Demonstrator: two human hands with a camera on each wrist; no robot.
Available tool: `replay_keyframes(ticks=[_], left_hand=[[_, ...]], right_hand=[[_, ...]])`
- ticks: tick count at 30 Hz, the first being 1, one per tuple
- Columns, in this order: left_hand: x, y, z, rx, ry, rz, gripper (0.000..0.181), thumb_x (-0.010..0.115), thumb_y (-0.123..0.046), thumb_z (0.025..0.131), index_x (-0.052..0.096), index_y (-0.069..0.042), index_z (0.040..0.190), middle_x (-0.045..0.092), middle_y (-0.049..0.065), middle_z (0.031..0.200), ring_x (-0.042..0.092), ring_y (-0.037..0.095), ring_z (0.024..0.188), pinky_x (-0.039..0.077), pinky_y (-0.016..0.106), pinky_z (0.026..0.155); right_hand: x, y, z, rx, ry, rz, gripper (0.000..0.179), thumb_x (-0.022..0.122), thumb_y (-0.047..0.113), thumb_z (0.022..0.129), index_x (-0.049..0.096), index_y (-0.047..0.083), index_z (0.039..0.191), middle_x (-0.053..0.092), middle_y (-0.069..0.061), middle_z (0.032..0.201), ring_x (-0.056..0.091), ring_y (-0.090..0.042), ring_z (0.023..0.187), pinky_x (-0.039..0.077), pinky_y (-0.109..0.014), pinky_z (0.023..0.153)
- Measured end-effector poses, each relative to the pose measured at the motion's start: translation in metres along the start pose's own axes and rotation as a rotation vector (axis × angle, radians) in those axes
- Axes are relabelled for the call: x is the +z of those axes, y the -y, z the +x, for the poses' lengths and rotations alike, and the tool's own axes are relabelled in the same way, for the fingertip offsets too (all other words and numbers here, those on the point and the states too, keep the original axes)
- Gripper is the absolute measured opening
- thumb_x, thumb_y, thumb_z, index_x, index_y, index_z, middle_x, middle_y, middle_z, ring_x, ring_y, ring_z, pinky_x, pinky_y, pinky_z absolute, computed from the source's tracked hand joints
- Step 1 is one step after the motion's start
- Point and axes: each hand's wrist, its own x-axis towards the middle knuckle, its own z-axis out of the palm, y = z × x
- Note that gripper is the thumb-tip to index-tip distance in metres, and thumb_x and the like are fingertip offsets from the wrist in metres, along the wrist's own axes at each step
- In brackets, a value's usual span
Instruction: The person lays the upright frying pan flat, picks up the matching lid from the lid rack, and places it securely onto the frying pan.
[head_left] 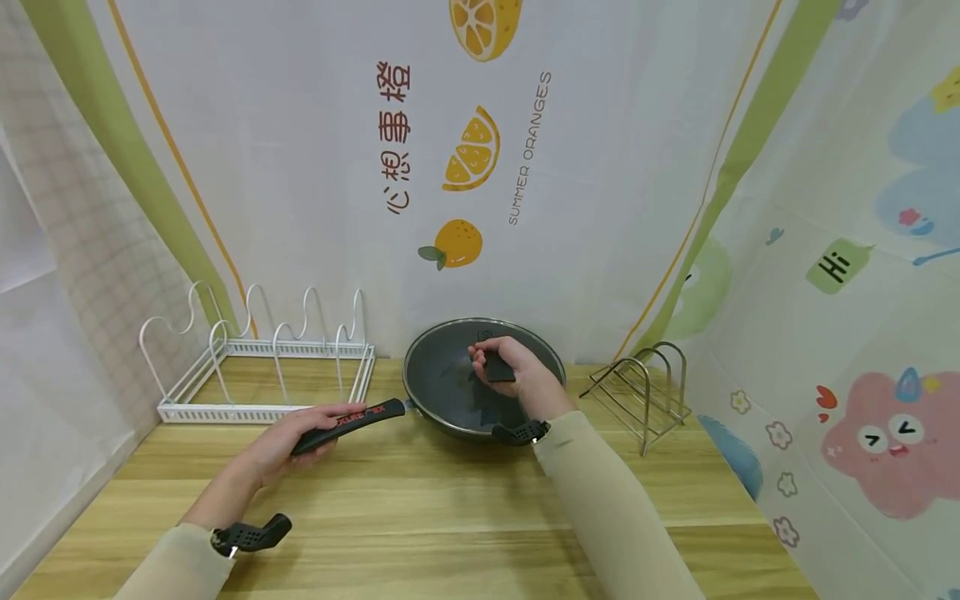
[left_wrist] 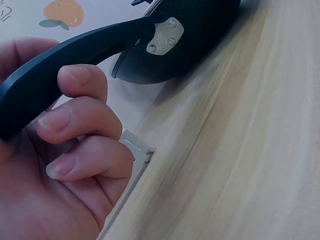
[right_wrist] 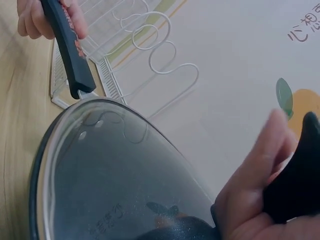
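A dark wok with a long black handle stands towards the back of the wooden table. Over it lies a glass lid with a metal rim, which looks seated on the wok. My left hand grips the handle, its fingers curled underneath, as the left wrist view shows. On top of the lid, my right hand holds the black knob; part of this knob is hidden by the fingers. The right wrist view shows the lid close below that hand.
A white wire rack with curved dividers stands at the left, behind my left hand. Right of the wok is a small metal rack. Printed cloth hangs behind and at both sides of the wooden table.
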Motion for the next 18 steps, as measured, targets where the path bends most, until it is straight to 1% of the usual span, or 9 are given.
replay_keyframes(ticks=[3, 7, 9, 12, 14, 15, 18], left_hand=[[-0.001, 0.000, -0.001, -0.003, 0.009, -0.011, 0.045, 0.040, -0.018, 0.107, 0.050, -0.013, 0.150, 0.054, -0.005, 0.072, 0.046, 0.004, 0.056, 0.034, 0.019, 0.051], [-0.002, 0.000, -0.001, -0.009, 0.007, -0.012, 0.044, 0.041, -0.019, 0.107, 0.051, -0.015, 0.150, 0.057, -0.003, 0.076, 0.049, 0.004, 0.059, 0.037, 0.018, 0.051], [-0.002, -0.001, -0.001, -0.011, 0.006, -0.006, 0.044, 0.042, -0.019, 0.107, 0.050, -0.014, 0.151, 0.057, -0.001, 0.077, 0.048, 0.005, 0.058, 0.037, 0.019, 0.051], [-0.003, -0.004, -0.002, -0.021, -0.009, 0.028, 0.045, 0.043, -0.021, 0.108, 0.049, -0.013, 0.151, 0.060, 0.001, 0.079, 0.048, 0.006, 0.058, 0.038, 0.020, 0.052], [-0.003, -0.006, -0.003, -0.029, -0.026, 0.061, 0.045, 0.045, -0.023, 0.108, 0.049, -0.013, 0.151, 0.062, 0.004, 0.082, 0.050, 0.008, 0.060, 0.040, 0.020, 0.053], [-0.003, -0.007, -0.004, -0.036, -0.038, 0.080, 0.045, 0.046, -0.025, 0.107, 0.050, -0.013, 0.151, 0.064, 0.005, 0.085, 0.053, 0.008, 0.063, 0.044, 0.020, 0.054], [-0.003, -0.010, -0.005, -0.051, -0.072, 0.142, 0.046, 0.050, -0.027, 0.106, 0.051, -0.012, 0.150, 0.068, 0.012, 0.094, 0.059, 0.012, 0.071, 0.049, 0.022, 0.059]], right_hand=[[-0.001, 0.001, 0.000, 0.001, -0.003, -0.023, 0.020, 0.059, 0.010, 0.095, 0.060, 0.001, 0.112, 0.066, -0.009, 0.097, 0.061, -0.012, 0.061, 0.057, -0.023, 0.059], [-0.003, 0.003, -0.002, -0.001, 0.016, -0.051, 0.032, 0.054, 0.018, 0.098, 0.053, -0.002, 0.122, 0.067, -0.010, 0.091, 0.062, -0.014, 0.065, 0.060, -0.028, 0.062], [-0.006, 0.004, -0.004, -0.005, 0.031, -0.101, 0.040, 0.050, 0.025, 0.101, 0.051, -0.005, 0.128, 0.066, -0.009, 0.088, 0.062, -0.015, 0.067, 0.061, -0.030, 0.063], [-0.013, 0.004, -0.010, -0.021, 0.029, -0.193, 0.051, 0.047, 0.034, 0.103, 0.047, -0.008, 0.133, 0.065, -0.010, 0.091, 0.064, -0.019, 0.073, 0.061, -0.033, 0.067], [-0.018, 0.003, -0.017, -0.051, 0.004, -0.277, 0.057, 0.045, 0.039, 0.104, 0.047, -0.009, 0.135, 0.066, -0.012, 0.096, 0.067, -0.021, 0.077, 0.062, -0.036, 0.071], [-0.021, 0.002, -0.021, -0.067, -0.012, -0.306, 0.058, 0.045, 0.041, 0.104, 0.048, -0.008, 0.136, 0.066, -0.014, 0.098, 0.068, -0.022, 0.079, 0.062, -0.037, 0.072], [-0.028, 0.000, -0.033, -0.109, -0.056, -0.397, 0.060, 0.044, 0.046, 0.104, 0.050, -0.006, 0.133, 0.068, -0.016, 0.101, 0.071, -0.025, 0.081, 0.063, -0.040, 0.075]])
